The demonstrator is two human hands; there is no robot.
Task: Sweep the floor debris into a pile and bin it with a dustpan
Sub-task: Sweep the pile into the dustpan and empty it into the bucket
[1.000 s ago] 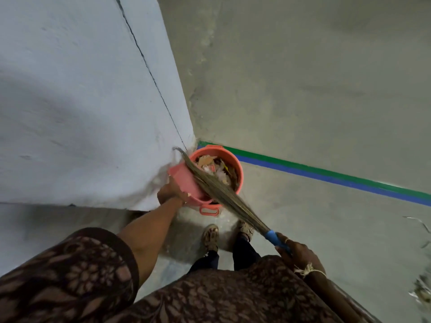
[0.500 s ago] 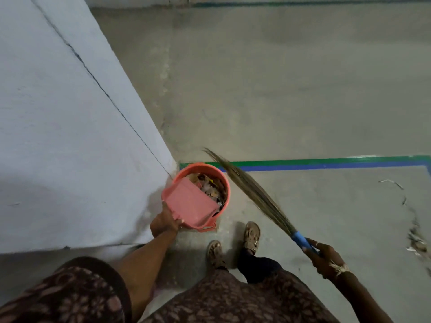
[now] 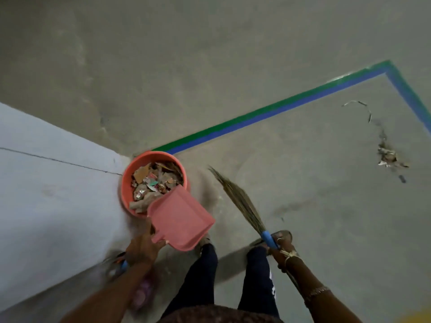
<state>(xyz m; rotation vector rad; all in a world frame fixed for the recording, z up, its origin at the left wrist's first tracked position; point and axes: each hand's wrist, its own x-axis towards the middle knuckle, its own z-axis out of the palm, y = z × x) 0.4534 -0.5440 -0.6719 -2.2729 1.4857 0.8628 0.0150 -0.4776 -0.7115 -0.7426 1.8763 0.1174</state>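
My left hand (image 3: pixel 142 249) grips pink plastic dustpan (image 3: pixel 180 220), lip over full orange round bucket (image 3: pixel 124 183); my right hand (image 3: pixel 283 249) grips blue-handled grass broom (image 3: pixel 242 201), bristles pointing far-left; loose debris pile (image 3: pixel 388 157) on concrete floor (image 3: pixel 314 206) lies well right, slightly farther; right hand nearer.

The dustpan (image 3: pixel 180 219) and the bin (image 3: pixel 130 169) look like smooth, matt pink-orange plastic. The broom (image 3: pixel 242 203) is a bundle of dry grass-like fibres with a glossy blue plastic collar. The floor (image 3: pixel 210 66) is matt, mottled concrete.
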